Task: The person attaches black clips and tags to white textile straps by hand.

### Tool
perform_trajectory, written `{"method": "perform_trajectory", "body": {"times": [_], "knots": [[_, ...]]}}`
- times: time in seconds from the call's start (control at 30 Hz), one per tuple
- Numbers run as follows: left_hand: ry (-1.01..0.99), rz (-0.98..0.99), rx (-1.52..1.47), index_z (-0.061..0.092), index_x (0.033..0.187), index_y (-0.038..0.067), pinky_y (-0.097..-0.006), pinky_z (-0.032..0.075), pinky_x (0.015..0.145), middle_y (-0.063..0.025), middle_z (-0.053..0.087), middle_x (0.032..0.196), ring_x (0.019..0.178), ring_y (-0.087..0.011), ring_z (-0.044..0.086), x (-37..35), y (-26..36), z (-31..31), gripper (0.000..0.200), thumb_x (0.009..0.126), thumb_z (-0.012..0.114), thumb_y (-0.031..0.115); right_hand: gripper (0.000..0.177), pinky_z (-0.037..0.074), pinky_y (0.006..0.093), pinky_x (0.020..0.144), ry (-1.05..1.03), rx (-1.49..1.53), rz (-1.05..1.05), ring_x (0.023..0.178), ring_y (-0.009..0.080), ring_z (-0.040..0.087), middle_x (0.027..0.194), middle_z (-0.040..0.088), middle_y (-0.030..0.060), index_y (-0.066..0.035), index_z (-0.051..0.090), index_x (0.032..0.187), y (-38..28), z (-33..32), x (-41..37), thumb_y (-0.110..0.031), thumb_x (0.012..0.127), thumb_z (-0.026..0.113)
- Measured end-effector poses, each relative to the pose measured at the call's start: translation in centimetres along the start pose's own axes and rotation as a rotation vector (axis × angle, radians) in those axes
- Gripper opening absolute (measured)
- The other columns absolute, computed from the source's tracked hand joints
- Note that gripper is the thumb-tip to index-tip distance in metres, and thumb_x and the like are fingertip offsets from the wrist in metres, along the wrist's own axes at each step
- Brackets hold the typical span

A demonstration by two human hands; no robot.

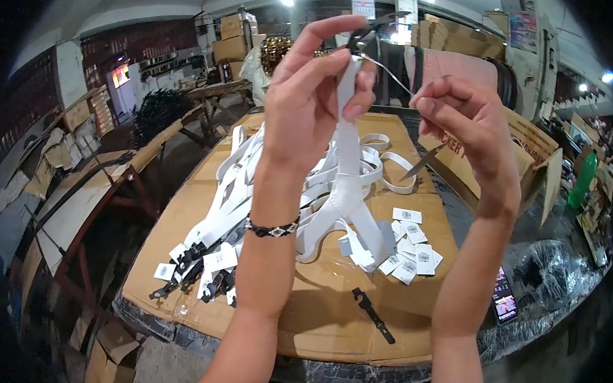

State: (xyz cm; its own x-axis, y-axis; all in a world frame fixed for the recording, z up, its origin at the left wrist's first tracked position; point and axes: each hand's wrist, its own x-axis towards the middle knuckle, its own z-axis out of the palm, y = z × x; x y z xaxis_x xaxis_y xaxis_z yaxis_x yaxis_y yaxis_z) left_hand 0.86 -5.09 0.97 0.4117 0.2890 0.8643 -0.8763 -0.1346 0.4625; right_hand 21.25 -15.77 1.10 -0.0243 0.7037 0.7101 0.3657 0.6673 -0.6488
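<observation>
My left hand [310, 99] is raised and closed round the upper end of a pair of white suspenders [349, 152], whose Y-shaped joint hangs down over the table. A black clip [359, 40] sits at the top of the strap, between my left thumb and fingers. My right hand [463, 119], at the same height to the right, pinches the end of a thin string [390, 72] stretched taut from the clip. A pointed metal blade [423, 162] juts out below my right palm; its handle is hidden. Two small tags [352, 245] hang low on the suspenders.
More white suspenders [234, 195] lie piled at left, with black clips and tags [220, 259] at their ends. Loose white tags [413, 251] and a black plastic hanger [374, 316] rest on cardboard [314, 322]. A carton [520, 153], phone [504, 296] and green bottle [583, 179] are at right.
</observation>
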Motion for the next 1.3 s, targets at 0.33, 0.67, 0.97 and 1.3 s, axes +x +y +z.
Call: {"method": "perform_trajectory", "body": {"times": [0.33, 0.67, 0.97, 1.3], "knots": [[-0.076, -0.079, 0.092, 0.057, 0.13, -0.001, -0.0266, 0.043, 0.054, -0.0114, 0.063, 0.08, 0.062, -0.0133, 0.055, 0.1, -0.9, 0.3, 0.031, 0.103, 0.047, 0.009, 0.016, 0.041, 0.021, 0.063, -0.037, -0.05, -0.072, 0.069, 0.0063, 0.057, 0.079, 0.063, -0.001, -0.001, 0.068, 0.099, 0.2, 1.2, 0.4, -0.017, 0.098, 0.065], [-0.095, -0.007, 0.145, 0.067, 0.114, -0.003, -0.0208, 0.043, 0.053, -0.0058, 0.065, 0.08, 0.062, -0.0079, 0.054, 0.3, -1.7, 0.1, 0.023, 0.103, 0.061, 0.017, 0.017, 0.039, 0.0222, 0.06, 0.066, -0.05, -0.192, 0.067, 0.0054, 0.054, 0.077, 0.063, -0.0009, 0.0, 0.069, 0.1, -0.4, 3.0, 0.8, -0.016, 0.098, 0.065], [0.025, 0.041, 0.209, 0.067, 0.106, -0.003, -0.0208, 0.042, 0.053, -0.0057, 0.063, 0.079, 0.061, -0.0077, 0.052, 0.2, -0.8, -0.6, 0.023, 0.103, 0.063, 0.019, 0.024, 0.046, 0.0228, 0.076, 0.134, -0.142, -0.239, 0.078, 0.0081, 0.06, 0.081, 0.065, 0.0013, 0.001, 0.068, 0.109, -1.0, 3.3, 0.3, -0.019, 0.096, 0.068], [0.102, 0.066, 0.245, 0.067, 0.103, -0.002, -0.0232, 0.042, 0.053, -0.0052, 0.06, 0.078, 0.058, -0.0102, 0.052, 0.3, -0.2, -1.0, 0.022, 0.102, 0.063, 0.019, 0.026, 0.051, 0.0283, 0.09, -0.066, 0.091, -0.234, 0.093, 0.0141, 0.067, 0.103, 0.068, 0.0062, 0.0, 0.065, 0.111, -0.5, 2.0, -0.6, -0.011, 0.088, 0.074]]}}
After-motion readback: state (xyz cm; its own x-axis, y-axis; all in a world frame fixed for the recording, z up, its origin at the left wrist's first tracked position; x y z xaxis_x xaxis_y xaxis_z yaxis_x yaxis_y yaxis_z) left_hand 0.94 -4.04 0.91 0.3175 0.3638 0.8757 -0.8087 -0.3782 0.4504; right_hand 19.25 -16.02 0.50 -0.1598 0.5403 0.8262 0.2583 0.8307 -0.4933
